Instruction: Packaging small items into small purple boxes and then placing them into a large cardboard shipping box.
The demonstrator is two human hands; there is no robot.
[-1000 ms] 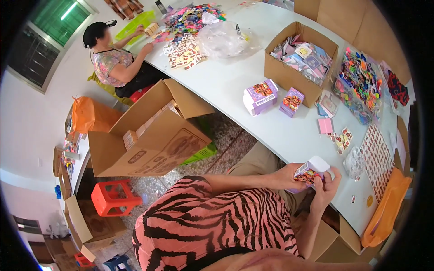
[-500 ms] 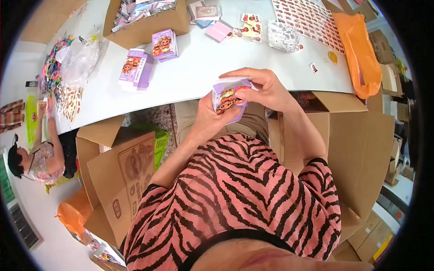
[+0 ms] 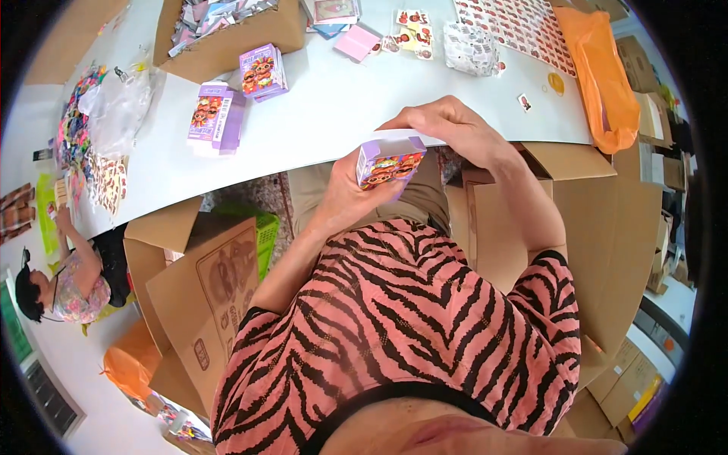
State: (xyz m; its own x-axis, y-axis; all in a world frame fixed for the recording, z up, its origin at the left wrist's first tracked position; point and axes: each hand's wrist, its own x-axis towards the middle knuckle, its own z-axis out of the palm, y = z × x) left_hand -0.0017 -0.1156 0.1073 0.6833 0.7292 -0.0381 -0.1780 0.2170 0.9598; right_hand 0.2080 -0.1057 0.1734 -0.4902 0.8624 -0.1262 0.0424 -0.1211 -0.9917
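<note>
At the white table's [image 3: 318,98] near edge, the left hand [image 3: 349,189] clamps a purple cartoon-print carton [image 3: 390,168], its body formed, top flap [image 3: 396,135] unclosed; the right hand's [image 3: 459,130] fingers bend beside the flap, pinching or not, I cannot tell.

Bright, even light; fisheye edges bend strongly.

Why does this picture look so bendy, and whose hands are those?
There's no robot here: these are a person's bare hands. A wide fisheye camera on their head looks down and bends straight edges. The left hand holds an open purple box. The right hand is by its top; I can't tell whether it touches. On the white table are more purple boxes, a sticker sheet and a cardboard box of flat things.
</note>
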